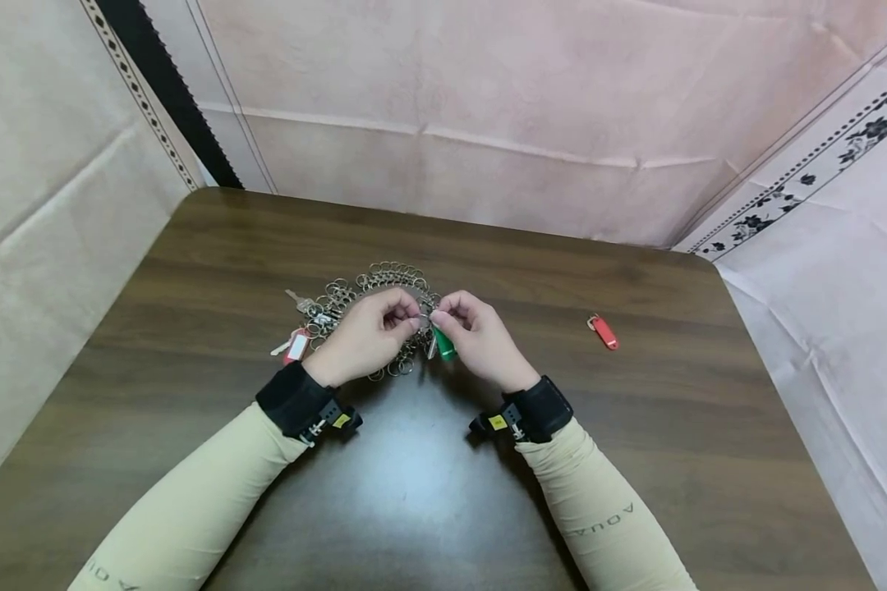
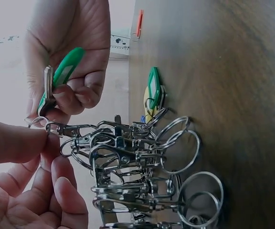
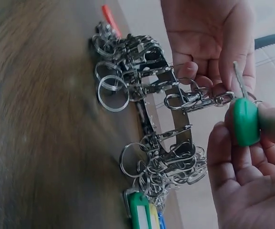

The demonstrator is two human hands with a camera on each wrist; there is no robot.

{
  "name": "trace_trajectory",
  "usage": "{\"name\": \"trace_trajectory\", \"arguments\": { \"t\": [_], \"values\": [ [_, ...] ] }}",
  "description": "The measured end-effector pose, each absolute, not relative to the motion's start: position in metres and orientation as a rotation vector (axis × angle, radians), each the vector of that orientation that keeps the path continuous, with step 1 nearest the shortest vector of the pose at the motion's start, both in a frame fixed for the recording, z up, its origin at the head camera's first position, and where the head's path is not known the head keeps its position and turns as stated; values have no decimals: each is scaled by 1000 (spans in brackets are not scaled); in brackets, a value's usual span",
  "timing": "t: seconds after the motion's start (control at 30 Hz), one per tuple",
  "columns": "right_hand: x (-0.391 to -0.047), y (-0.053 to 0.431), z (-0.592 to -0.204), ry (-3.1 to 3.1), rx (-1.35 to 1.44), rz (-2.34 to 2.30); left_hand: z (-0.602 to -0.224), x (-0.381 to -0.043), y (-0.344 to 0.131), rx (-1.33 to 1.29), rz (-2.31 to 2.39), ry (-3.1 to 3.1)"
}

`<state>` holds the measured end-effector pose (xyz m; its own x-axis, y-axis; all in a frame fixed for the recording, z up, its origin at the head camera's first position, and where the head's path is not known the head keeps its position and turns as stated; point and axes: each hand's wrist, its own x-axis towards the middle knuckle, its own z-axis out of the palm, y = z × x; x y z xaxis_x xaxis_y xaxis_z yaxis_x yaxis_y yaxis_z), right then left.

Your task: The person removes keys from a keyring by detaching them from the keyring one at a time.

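My left hand [image 1: 373, 328] pinches the end of a metal snap hook [image 2: 73, 129] between thumb and fingers. Facing it closely, my right hand [image 1: 480, 341] pinches a green key tag [image 3: 246, 121] near its ring end. A silver key [image 2: 47, 88] stands beside that tag, and a small split ring [image 2: 37, 120] shows where the fingertips of both hands meet. The snap hook hangs from a metal holder [image 3: 180, 117] crowded with other clasps and rings [image 1: 389, 275]. In the head view the hands cover part of the holder.
A red key tag [image 1: 604, 332] lies on the brown table [image 1: 414, 509], right of the hands. Left of the holder are keys [image 1: 301, 302] and a red-and-white tag [image 1: 296, 345]. Another green tag [image 3: 139, 210], beside a yellow one [image 3: 154, 217], hangs at the holder's near right side.
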<state>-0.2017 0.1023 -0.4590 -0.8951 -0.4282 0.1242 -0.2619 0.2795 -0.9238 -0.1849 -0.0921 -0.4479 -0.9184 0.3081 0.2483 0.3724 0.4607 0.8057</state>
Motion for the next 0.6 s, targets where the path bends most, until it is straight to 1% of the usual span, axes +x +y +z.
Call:
{"name": "trace_trajectory", "arguments": {
  "t": [0.17,0.43,0.6],
  "values": [
    [-200,104,-459,2318,-535,-1723,-449,-185,-90,-615,-1480,-2618],
    [-200,103,-454,2291,-558,-1688,-448,-185,-91,-566,-1572,-2555],
    [-191,99,-437,2231,-613,-1651,-448,-184,-92,-530,-1613,-2550]
  ]
}}
